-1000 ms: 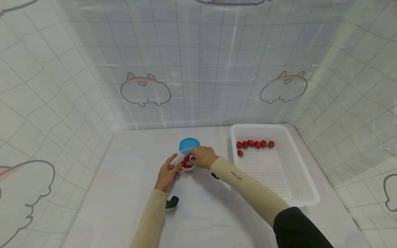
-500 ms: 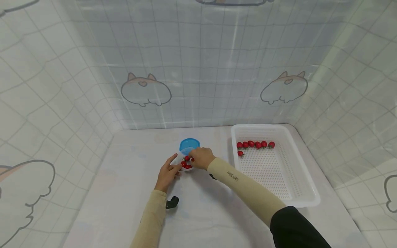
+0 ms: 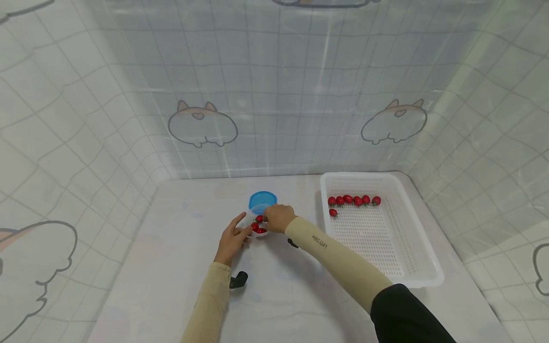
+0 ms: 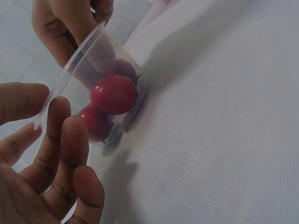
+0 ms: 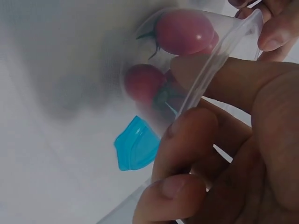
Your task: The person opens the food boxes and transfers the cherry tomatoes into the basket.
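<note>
A clear plastic cup (image 4: 60, 86) holds several red cherry tomatoes (image 4: 114, 94) with green stems. My left hand (image 3: 230, 242) pinches its rim at the near left side, thumb and fingers on either side of the edge. From the right, my right hand (image 3: 279, 218) reaches over the rim. Its thumb and a finger go down into the cup and pinch a tomato (image 5: 174, 87), partly hidden behind the thumb. The other fingers (image 5: 187, 140) curl outside the cup wall. Just behind the cup lies a blue lid (image 3: 262, 196).
To the right stands a white perforated tray (image 3: 422, 238). A row of cherry tomatoes (image 3: 358, 201) lies toward its back, with one more tomato (image 3: 333, 213) in front at the left. Tiled-pattern sheeting (image 3: 296, 119) walls the white table (image 3: 171, 267) at the back and sides.
My right hand and forearm have shifted slightly left and turned a little, the fingers staying in the cup. The tomato near its fingertips has passed out of sight in the head view.
</note>
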Available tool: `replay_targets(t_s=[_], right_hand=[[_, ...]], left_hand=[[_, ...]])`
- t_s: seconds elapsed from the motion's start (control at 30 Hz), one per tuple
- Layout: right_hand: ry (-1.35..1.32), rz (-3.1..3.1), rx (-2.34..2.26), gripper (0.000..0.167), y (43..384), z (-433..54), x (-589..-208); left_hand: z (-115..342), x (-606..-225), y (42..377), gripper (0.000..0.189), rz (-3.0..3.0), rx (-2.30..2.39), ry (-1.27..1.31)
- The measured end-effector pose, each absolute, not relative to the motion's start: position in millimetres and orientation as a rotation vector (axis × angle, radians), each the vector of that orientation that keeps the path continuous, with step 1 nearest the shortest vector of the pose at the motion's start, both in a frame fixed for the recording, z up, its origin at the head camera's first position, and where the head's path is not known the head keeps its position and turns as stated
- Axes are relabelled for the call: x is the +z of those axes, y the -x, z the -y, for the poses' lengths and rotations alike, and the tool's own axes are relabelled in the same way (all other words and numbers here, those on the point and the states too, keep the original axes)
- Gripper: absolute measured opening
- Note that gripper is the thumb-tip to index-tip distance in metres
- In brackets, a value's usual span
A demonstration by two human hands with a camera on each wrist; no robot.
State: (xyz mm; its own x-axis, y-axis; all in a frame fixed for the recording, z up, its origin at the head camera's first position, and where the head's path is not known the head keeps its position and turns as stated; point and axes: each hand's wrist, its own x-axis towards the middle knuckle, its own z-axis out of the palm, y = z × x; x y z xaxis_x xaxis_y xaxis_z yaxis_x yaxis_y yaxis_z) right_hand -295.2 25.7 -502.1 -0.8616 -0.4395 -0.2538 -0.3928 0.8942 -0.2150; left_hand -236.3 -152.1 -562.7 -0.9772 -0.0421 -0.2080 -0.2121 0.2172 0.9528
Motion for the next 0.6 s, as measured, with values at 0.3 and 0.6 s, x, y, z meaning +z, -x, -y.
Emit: replay_targets(t_s=[0.3,0.6], right_hand=[[0.608,-2.779,-0.170,0.025,293.7,-23.6,-500.1],[0.601,-2.793,-0.175,0.018,296.2,-23.3,-503.3]], left_hand=[[151.4,-563.9,237.9,0.057,-2.333,1.867,0.253],[152.1,-564.0,237.2,0.057,-2.334,1.871,0.244]])
